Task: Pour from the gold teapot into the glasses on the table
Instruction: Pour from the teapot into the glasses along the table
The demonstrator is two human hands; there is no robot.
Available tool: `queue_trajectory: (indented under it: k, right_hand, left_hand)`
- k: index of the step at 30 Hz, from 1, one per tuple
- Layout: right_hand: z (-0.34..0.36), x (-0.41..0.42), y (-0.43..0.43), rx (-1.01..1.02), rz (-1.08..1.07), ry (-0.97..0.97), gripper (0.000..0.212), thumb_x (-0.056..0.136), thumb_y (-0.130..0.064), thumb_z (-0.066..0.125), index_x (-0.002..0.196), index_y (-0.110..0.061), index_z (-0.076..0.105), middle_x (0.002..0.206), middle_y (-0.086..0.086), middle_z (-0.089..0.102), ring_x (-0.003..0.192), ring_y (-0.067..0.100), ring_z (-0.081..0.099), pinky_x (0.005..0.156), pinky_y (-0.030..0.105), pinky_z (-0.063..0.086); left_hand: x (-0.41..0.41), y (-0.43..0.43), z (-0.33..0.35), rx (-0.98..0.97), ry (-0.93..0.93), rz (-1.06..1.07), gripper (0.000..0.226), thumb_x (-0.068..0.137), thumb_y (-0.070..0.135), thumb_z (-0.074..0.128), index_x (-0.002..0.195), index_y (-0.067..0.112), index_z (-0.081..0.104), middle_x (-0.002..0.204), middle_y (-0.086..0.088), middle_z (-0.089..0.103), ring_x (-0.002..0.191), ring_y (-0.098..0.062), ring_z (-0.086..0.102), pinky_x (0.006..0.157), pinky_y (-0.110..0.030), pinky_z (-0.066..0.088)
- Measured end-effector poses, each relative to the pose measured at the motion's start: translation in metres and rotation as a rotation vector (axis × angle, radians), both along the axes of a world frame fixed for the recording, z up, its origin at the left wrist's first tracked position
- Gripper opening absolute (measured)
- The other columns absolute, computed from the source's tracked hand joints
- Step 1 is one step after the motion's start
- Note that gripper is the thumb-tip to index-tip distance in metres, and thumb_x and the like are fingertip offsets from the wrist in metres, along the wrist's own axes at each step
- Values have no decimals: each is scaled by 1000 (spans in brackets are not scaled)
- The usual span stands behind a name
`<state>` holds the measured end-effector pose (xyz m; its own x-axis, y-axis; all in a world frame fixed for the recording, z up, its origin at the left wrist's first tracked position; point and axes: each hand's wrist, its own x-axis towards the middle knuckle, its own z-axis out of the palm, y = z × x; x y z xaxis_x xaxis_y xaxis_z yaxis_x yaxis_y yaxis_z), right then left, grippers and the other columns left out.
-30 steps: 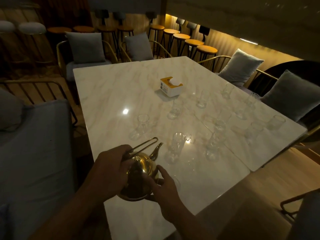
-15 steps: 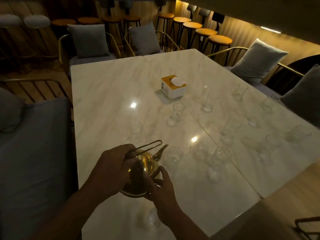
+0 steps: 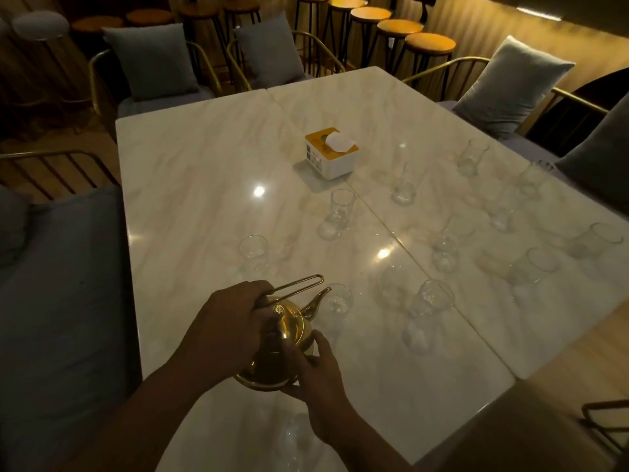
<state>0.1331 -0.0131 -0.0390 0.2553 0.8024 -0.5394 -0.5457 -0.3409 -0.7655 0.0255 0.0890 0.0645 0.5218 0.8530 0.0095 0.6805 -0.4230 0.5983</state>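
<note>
I hold the gold teapot [image 3: 291,330] above the near part of the white marble table [image 3: 190,185]. My left hand [image 3: 228,330] grips its wire handle, and my right hand [image 3: 313,366] supports the pot's lower side. The pot is tilted, spout pointing right at the rim of a clear glass [image 3: 337,303] just beyond it. Several more clear glasses stand across the table, among them one [image 3: 253,252] behind the pot, one [image 3: 340,209] toward the middle and one [image 3: 430,299] to the right. No liquid is visible in the dim light.
A yellow-and-white tissue box [image 3: 330,156] sits mid-table. Chairs with grey cushions [image 3: 151,61] ring the table, and bar stools [image 3: 400,27] line the back wall. A grey sofa seat [image 3: 58,284] is at my left. Another glass [image 3: 292,437] stands near the front edge.
The view has shifted closer and to the right over the table. The teapot's spout has come right up to the nearest glass, with both hands keeping their hold.
</note>
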Motion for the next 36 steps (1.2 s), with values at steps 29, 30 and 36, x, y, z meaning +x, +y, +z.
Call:
queue_trajectory:
  k: [29, 30, 36]
  right_hand:
    - [-1, 3, -6, -112, 40, 13, 22, 93, -43, 70, 106, -43, 52, 98, -18, 62, 90, 10, 66, 66, 28, 64]
    - [0, 3, -7, -114, 44, 11, 19, 94, -42, 69, 104, -41, 53, 98, -18, 63, 89, 10, 65, 65, 27, 63]
    - [0, 2, -9, -110, 43, 3, 16, 95, -39, 68, 101, -42, 54, 99, -15, 65, 93, 12, 67, 69, 30, 64]
  left_hand:
    - [16, 2, -7, 9, 69, -15, 33, 90, 22, 57, 122, 15, 59, 109, -2, 68, 97, -16, 63, 91, -33, 51]
    - [16, 1, -7, 7, 65, -12, 33, 90, 22, 58, 122, 15, 59, 109, -2, 68, 96, -16, 63, 91, -33, 51]
    - [15, 0, -7, 15, 74, -15, 33, 91, 23, 57, 123, 15, 58, 110, -3, 67, 98, -17, 62, 91, -33, 51]
